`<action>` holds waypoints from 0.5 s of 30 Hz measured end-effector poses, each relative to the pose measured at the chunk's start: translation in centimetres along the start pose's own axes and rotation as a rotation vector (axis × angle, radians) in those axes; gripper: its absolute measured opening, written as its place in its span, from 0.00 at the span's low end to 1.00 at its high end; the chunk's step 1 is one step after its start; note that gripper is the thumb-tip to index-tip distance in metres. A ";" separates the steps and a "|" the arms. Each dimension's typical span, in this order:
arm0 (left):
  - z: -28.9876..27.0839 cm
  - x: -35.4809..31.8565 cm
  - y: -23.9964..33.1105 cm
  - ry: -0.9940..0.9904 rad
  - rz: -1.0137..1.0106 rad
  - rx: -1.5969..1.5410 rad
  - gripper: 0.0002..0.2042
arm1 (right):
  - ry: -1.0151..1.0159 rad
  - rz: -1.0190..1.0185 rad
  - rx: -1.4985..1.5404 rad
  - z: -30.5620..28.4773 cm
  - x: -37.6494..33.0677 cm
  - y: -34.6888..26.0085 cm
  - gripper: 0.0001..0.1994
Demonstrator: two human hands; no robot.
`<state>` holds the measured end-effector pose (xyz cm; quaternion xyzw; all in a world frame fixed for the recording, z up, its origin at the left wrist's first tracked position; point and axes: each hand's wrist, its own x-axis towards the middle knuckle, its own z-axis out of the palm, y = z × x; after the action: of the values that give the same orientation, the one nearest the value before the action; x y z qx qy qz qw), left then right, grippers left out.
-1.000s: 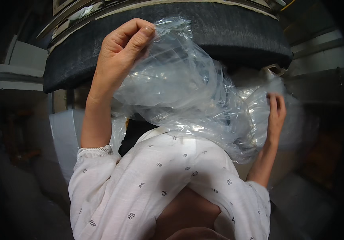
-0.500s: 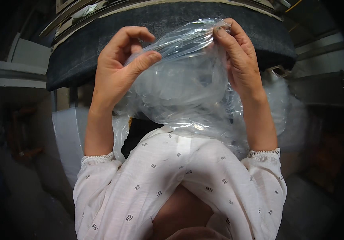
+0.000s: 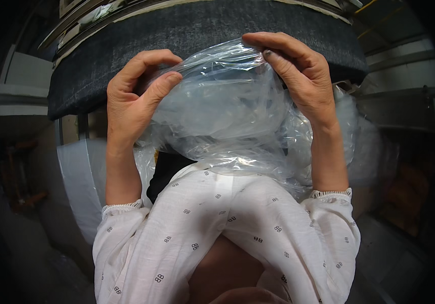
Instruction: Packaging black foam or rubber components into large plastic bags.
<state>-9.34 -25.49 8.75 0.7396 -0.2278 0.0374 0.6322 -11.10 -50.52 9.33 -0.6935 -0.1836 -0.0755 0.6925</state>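
A large clear plastic bag (image 3: 222,109) hangs in crinkled folds in front of my body, its upper edge stretched between both hands. My left hand (image 3: 139,91) is curled around the left end of that edge, with a gap between thumb tip and forefinger tip; the film runs into the curl, where the other fingers are partly hidden. My right hand (image 3: 301,76) has the right end of the edge between its thumb and extended fingers. Lower folds of the plastic rest against my lap and the front of the white patterned shirt (image 3: 217,202).
A long dark cloth-covered surface (image 3: 202,35) runs across beyond my hands. More clear plastic (image 3: 346,131) is bunched at the right. A whitish plastic sheet (image 3: 78,172) hangs by my left forearm. Rails and boards (image 3: 88,20) lie along the far edge.
Both hands have shifted slightly lower and the left one further left. My right fingers have stretched out leftward along the bag's edge, and the bag has spread wider.
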 end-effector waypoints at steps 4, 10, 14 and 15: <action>-0.1 0.1 0.0 -0.015 0.094 0.118 0.09 | -0.032 -0.138 -0.370 -0.3 0.2 -0.1 0.13; -0.4 0.4 0.5 0.004 0.128 0.225 0.08 | -0.022 -0.376 -0.729 -1.0 0.9 -0.5 0.10; -0.9 0.6 -0.2 0.030 0.132 0.237 0.08 | 0.022 -0.394 -0.774 -1.5 1.8 -0.6 0.07; -0.9 0.7 -0.4 0.059 0.137 0.227 0.07 | 0.001 -0.354 -0.753 -1.5 1.8 -0.7 0.04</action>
<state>-8.32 -24.78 8.86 0.7878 -0.2533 0.1276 0.5467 -9.50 -51.77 10.65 -0.8561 -0.2594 -0.2557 0.3667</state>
